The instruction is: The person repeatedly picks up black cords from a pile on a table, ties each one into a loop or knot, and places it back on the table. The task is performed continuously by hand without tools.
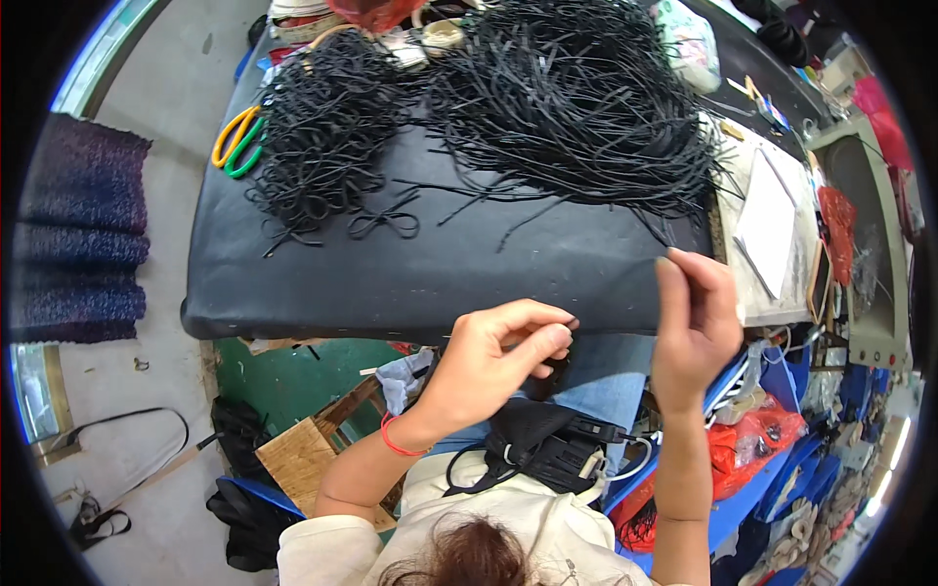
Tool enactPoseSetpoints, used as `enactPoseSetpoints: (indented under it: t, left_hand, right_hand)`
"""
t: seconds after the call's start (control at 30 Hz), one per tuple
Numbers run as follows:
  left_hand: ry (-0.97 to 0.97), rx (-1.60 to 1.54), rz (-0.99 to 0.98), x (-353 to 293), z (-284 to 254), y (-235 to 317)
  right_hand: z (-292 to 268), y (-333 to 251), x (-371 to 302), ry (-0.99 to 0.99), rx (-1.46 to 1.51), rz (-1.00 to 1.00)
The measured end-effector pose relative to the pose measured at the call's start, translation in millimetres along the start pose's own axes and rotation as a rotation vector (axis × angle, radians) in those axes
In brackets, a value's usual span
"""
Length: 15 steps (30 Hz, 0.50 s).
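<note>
My left hand (500, 363), a red string round its wrist, is closed in a pinch just over the table's near edge. A small dark tip shows at its fingertips; what it belongs to is too small to tell. Farther right, my right hand (699, 317) is raised, thumb and forefinger pinched at the end of a black cord (666, 232) that trails from the large pile of black cords (576, 107). To the left lies a smaller pile of knotted black cords (327, 127), with one looped cord (386, 223) in front of it.
Scissors with yellow and green handles (239, 142) lie by the smaller pile on the black-covered table (440, 283). On the right are a white pad (767, 225) and a grey bin-like frame (865, 244). A wooden stool (303, 464) stands below left; red plastic bags (752, 444) lie at right.
</note>
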<state>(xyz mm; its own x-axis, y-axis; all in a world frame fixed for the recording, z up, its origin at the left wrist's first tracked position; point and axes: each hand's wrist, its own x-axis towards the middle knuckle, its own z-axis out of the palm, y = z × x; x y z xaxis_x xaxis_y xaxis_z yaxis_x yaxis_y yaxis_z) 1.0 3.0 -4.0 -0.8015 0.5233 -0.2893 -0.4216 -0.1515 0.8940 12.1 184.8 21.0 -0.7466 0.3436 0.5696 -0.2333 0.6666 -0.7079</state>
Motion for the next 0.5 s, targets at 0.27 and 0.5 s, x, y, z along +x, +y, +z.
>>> enactPoseSetpoints:
  t: [0.27,0.5]
  left_hand:
    - [0.09,-0.354,0.035,13.3,7.2,-7.4]
    - [0.049,-0.626,0.135,16.3,2.8,-20.9]
  right_hand:
    - [15.2,-16.8,-18.1,-0.426,0.086,0.015]
    - [7.8,-11.0,-20.5,-0.482,0.087,-0.024]
